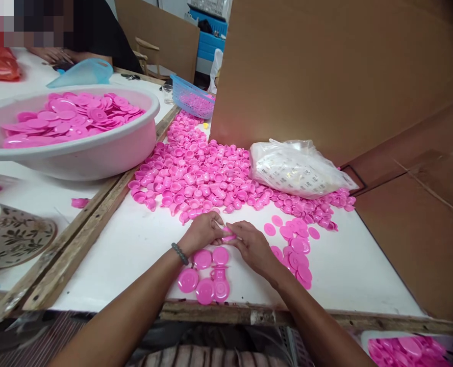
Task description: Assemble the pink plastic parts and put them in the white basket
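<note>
A white table (349,270) spreads beneath both hands, and a cardboard panel (341,76) stands beyond them to the right. Ahead of the fingers lies a broad heap of pink toy cups (207,173); farther out to the left sits a white basin (96,160) of pink discs. A plastic bag (295,171) rests on the heap, beyond the right hand (251,244). Loose discs (299,260) lie right of that hand; five more, with a cup among them (219,273), lie just nearside of the left hand (203,232). The hands meet, fingertips pinching one pink piece (229,234), partly hidden, between them.
</note>
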Available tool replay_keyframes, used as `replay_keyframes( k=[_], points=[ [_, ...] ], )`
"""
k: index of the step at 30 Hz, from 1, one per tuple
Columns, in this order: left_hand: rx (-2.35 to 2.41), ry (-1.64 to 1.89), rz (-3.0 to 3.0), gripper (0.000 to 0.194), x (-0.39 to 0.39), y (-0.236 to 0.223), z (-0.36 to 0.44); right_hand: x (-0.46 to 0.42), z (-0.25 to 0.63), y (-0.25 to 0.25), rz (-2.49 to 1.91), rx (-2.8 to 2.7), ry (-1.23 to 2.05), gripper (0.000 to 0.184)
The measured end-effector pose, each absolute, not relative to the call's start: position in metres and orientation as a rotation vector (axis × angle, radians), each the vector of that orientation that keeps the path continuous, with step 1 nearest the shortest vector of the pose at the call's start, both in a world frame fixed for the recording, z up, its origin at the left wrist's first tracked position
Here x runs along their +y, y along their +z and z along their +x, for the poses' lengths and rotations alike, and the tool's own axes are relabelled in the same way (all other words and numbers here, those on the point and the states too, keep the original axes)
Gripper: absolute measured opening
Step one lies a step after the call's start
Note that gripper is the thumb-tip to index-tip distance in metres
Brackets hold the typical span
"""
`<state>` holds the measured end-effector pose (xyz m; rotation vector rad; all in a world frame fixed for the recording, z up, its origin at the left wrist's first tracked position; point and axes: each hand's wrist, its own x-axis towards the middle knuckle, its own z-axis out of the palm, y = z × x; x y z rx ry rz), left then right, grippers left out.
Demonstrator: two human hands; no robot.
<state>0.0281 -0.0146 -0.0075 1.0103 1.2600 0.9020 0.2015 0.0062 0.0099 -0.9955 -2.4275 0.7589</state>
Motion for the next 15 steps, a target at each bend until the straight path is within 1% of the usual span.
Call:
replay_keyframes(
  k=[2,6,9,11,13,15],
  points=[
    [1.260,0.905,0.983,0.037,-0.013,-0.009,0.028,0.009,0.200,0.012,-0.984,-2.578,0.638,0.029],
    [1.298,0.865,0.950,0.031,-0.009,-0.008,0.030,0.018,0.194,0.019,-1.002,-2.789,0.494,0.015],
    [1.320,0.841,0.942,0.028,-0.008,-0.005,0.033,0.022,0.190,0.024,-1.014,-2.871,0.417,0.015],
    [1.344,0.877,0.934,0.029,-0.008,-0.004,0.034,0.020,0.190,0.023,-1.059,-2.840,0.368,0.014],
    [1.384,0.950,0.958,0.031,-0.009,-0.006,0.036,0.016,0.192,0.018,-1.134,-2.734,0.325,0.007],
    [1.392,1.007,1.018,0.032,-0.010,-0.010,0.035,0.010,0.194,0.012,-1.234,-2.592,0.315,0.014]
  ],
)
